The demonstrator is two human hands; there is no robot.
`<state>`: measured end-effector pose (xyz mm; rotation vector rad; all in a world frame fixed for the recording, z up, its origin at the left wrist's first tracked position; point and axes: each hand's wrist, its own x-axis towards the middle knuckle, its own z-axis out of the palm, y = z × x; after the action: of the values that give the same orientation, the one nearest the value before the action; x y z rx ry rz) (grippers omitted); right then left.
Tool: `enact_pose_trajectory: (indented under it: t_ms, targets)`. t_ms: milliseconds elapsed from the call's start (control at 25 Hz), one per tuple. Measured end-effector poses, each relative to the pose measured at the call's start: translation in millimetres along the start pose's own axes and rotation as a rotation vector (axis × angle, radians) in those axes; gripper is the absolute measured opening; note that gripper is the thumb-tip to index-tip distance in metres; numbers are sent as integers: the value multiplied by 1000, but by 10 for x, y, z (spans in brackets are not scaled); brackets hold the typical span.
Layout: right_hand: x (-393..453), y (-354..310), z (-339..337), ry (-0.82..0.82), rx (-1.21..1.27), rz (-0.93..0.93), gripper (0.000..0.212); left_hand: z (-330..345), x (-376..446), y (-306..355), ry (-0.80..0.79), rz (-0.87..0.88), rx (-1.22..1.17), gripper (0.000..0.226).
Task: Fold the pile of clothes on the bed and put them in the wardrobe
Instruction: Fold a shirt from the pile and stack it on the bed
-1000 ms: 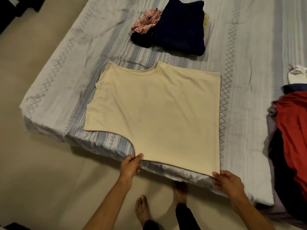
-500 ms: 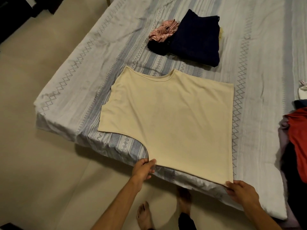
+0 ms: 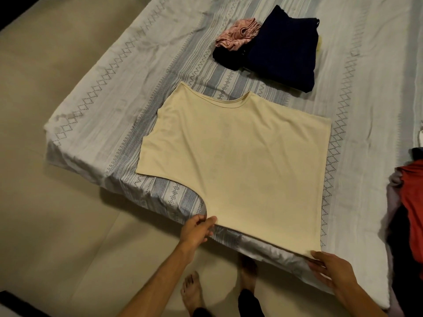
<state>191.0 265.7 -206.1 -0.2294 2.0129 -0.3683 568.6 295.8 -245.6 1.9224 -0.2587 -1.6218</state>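
A bed (image 3: pixel 119 115) occupies most of the view, covered with a pale sheet bearing grey-blue bands and rows of diamond pattern; the sheet shows light creasing. The near corner of the bed overhangs a plain beige floor (image 3: pixel 45 213), on which faint tile joints run. The person's bare feet stand on the floor just beside the bed's near edge.

A cream t-shirt (image 3: pixel 242 165) lies flat on the bed near that edge, neckline pointing away from the person, one side folded in so that the right border runs straight. Its hem reaches the bed's edge.

The left hand (image 3: pixel 196 229) pinches the hem of the cream t-shirt at its near left corner, below the curved sleeve cut, thumb on top of the cloth. The right hand (image 3: pixel 329 268) grips the near right corner of the hem, fingers curled over the edge.

Beyond the t-shirt's neckline, further up the bed, rests a folded dark navy garment (image 3: pixel 283 49), with a crumpled pink garment (image 3: pixel 238 34) touching its left side. At the right margin of the bed lies an unfolded pile of clothes (image 3: pixel 409 202), red cloth uppermost over dark and pale pieces.
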Motion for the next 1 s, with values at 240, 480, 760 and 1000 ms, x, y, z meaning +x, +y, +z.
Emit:
enact_pose_trajectory:
  t_ms: [240,480,760,1000]
  targets:
    - [-374,-544,-148,-16,-51,-419,20,243,-249,519,125,377,-32,34]
    - [-82,-1247,-338,-154,-107,-493,30,484,77,1304,-13,600,315,22]
    - [738,-1340,-58,-216,-265,-346,14,492,1137,1372,52,403,902,43]
    - [710,-1212,-32,-139,-203,-487,32,222,1064,1315,166,722,1429,62]
